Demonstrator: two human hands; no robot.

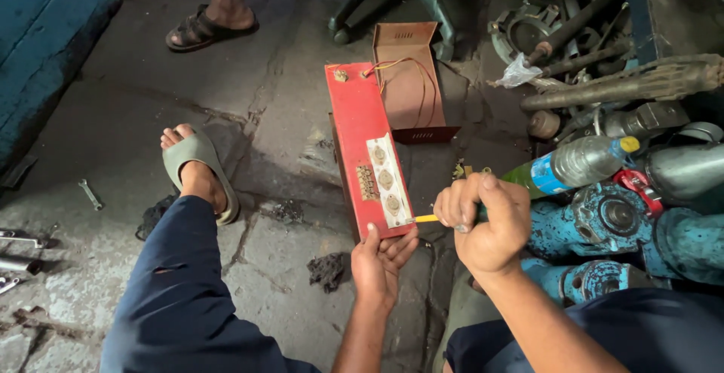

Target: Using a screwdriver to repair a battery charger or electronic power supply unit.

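A long red metal panel (354, 132) with a white strip of round sockets lies on the concrete floor. My left hand (379, 261) holds its near end from below, fingers curled under the edge. My right hand (486, 222) is closed around a screwdriver (427, 218) with a yellow shaft, whose tip touches the panel's near right corner. Thin wires (411, 64) run from the panel's far end to an open brown metal box (411, 79) just behind it.
A green plastic bottle (573, 165) lies right of my right hand, beside blue-painted machine parts (611, 222) and a pile of rusty shafts (626, 82). My left foot in a sandal (197, 165) rests on the floor. Another person's sandalled foot (207, 26) stands farther off. A small spanner (91, 194) lies left.
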